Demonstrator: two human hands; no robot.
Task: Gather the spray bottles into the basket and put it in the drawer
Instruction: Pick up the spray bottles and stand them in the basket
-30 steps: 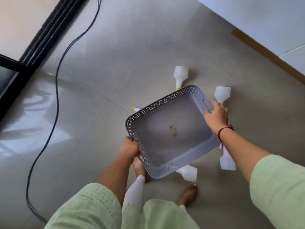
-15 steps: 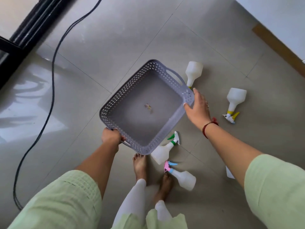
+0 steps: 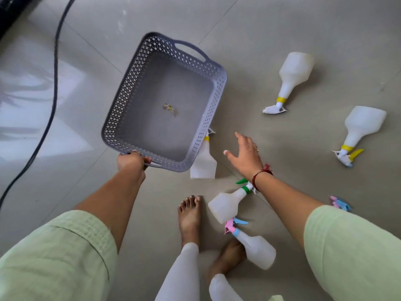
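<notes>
A grey perforated basket (image 3: 128, 88) hangs above the floor, with only a small scrap inside; my left hand (image 3: 130, 161) grips its near handle. My right hand (image 3: 245, 154) is off the basket, fingers spread, hovering right of it. Several white spray bottles lie on the floor: one with a yellow collar (image 3: 204, 161) partly under the basket's corner, a green-nozzled one (image 3: 227, 204) below my right wrist, a pink-and-blue-nozzled one (image 3: 256, 248) by my foot, and two yellow-collared ones (image 3: 293, 74) (image 3: 360, 129) at the right. A pink-and-blue nozzle (image 3: 339, 204) peeks from behind my right arm.
A black cable (image 3: 54, 79) runs along the tiled floor at the left. A dark door frame (image 3: 13, 16) sits in the top left corner. My bare feet (image 3: 191, 216) stand below the basket, close to two of the bottles.
My right hand has let go of the basket's edge and opened. The basket has swung left, held by my left hand alone, uncovering the bottle under its corner.
</notes>
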